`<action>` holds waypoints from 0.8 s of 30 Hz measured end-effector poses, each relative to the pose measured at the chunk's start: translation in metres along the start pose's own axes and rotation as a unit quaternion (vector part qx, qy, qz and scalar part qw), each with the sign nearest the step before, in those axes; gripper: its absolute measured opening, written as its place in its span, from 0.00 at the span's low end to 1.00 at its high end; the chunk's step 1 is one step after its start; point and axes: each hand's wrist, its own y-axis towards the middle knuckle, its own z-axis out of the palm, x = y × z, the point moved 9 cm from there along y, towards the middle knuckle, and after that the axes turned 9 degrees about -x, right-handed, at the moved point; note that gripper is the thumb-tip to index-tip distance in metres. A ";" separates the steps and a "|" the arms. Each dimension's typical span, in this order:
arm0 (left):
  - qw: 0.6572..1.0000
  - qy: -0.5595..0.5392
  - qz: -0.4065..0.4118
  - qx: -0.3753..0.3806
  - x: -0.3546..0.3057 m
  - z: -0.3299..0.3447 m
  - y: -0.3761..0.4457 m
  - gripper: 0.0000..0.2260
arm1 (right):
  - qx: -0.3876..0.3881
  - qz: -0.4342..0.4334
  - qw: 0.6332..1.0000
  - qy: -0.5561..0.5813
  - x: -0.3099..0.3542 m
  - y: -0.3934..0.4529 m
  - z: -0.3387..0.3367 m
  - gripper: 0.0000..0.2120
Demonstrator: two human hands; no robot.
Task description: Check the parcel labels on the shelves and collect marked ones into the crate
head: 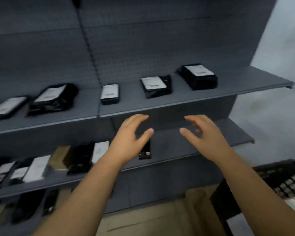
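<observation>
Two bare hands reach toward grey shelves of labelled parcels, holding nothing.

Both the left hand [132, 133] and the right hand [205, 135] hover with fingers spread and loosely bent, in front of the edge of the upper shelf [160, 106]. Five black parcels lie above them there, the small parcel [109, 93] and the middle parcel [155, 86] nearest. A dark flat parcel [145, 150] on the lower shelf [177, 147] is partly hidden under the left hand. At lower right, beside the right forearm, sits the black crate [279, 169].
</observation>
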 end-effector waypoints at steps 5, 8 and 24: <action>0.991 0.043 -0.055 -0.116 0.056 -0.146 -0.044 0.19 | 0.076 -0.104 0.990 0.062 0.141 0.011 0.096 0.23; 0.981 0.070 -0.078 -0.165 0.091 -0.224 -0.079 0.19 | 0.104 -0.149 0.979 0.089 0.218 0.001 0.152 0.23; 0.914 0.164 -0.210 -0.306 0.309 -0.573 -0.271 0.20 | 0.259 -0.278 0.906 0.184 0.560 -0.105 0.478 0.21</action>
